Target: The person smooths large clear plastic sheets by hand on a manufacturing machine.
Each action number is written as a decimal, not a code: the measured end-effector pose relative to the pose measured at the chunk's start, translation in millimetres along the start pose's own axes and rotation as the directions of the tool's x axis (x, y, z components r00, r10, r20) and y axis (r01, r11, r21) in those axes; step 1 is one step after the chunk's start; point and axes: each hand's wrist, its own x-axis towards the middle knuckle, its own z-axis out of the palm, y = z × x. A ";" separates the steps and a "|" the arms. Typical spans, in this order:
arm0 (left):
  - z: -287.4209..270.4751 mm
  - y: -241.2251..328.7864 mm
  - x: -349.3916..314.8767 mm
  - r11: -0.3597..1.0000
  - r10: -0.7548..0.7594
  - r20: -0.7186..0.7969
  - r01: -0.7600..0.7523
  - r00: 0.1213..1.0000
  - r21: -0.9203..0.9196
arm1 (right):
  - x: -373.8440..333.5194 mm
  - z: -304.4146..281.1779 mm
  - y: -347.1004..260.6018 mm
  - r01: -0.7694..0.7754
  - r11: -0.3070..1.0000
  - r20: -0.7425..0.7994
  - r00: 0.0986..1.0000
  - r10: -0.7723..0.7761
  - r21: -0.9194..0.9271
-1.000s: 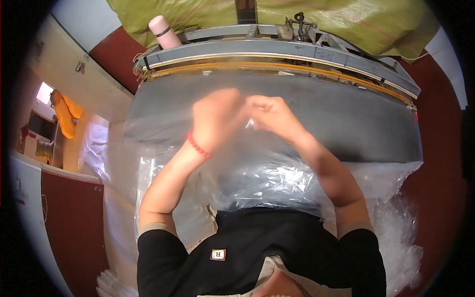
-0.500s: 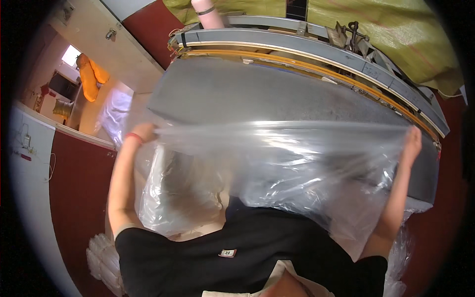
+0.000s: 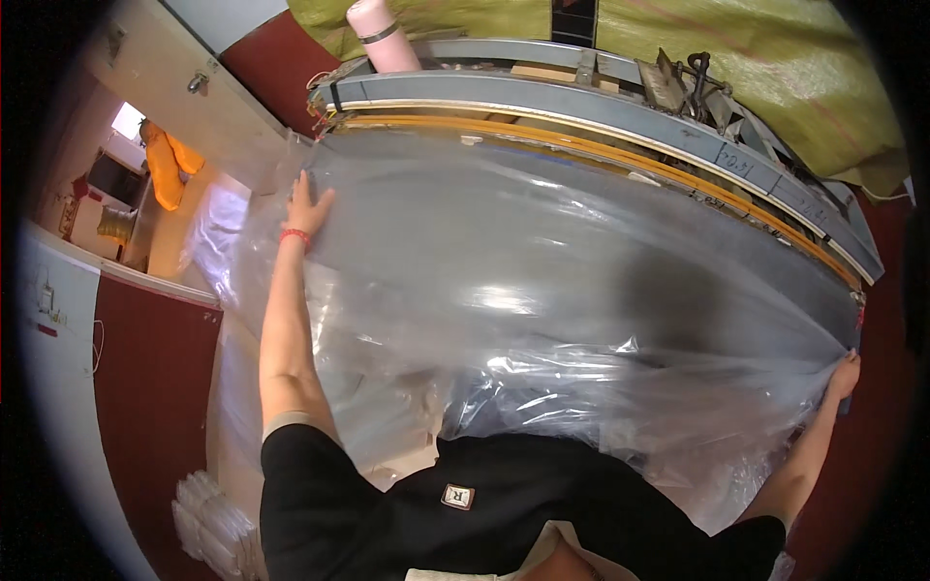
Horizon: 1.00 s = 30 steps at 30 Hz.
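Film (image 3: 504,300), left fingers (image 3: 302,187) splayed, right fingers (image 3: 850,359) pinching it

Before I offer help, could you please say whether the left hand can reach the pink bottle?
Probably yes: the left hand is open at the clear film, and its way over the grey rail to the pink bottle looks free.

This looks like a small workshop: a long, dark grey, flat-topped workbench (image 3: 775,268) fills the middle, draped with a wide sheet of clear plastic film (image 3: 504,300). A long grey metal beam (image 3: 465,90) and a slim orange strip (image 3: 504,130) edge its far side, a dark metal fitting (image 3: 697,87) stands far right, and bundled clear plastic (image 3: 208,518) lies near left.
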 end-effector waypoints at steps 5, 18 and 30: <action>22.2 30.6 26.1 0.979 -0.141 0.079 0.127 0.987 0.162 | -3.0 -16.0 20.4 -0.074 0.957 0.032 0.996 0.086 -0.281; 22.1 302.3 -97.7 0.502 0.440 -0.090 -0.328 0.893 -0.800 | -11.4 -9.4 -21.7 0.005 0.879 -0.152 0.985 0.077 0.477; 68.4 615.2 -494.3 0.159 0.922 0.324 -0.556 -0.213 -0.816 | -9.7 -17.4 4.7 -0.025 0.801 -0.166 0.974 0.154 0.598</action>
